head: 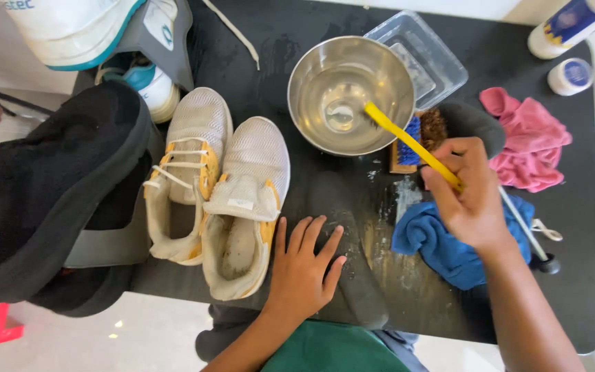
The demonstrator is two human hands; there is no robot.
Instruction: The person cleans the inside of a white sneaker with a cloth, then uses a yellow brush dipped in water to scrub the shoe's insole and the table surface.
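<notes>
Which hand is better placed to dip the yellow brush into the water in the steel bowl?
The right hand, most likely. It already holds the yellow brush, whose bristle end sits over the steel bowl. The left hand lies flat on the dark insole beside the white shoes, holding nothing.

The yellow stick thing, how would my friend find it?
Look at the shiny metal bowl on the black table. A thin yellow brush slants from inside it down to the right hand, which grips its end. It is the only long yellow thing; the brush beside it is wooden.
</notes>
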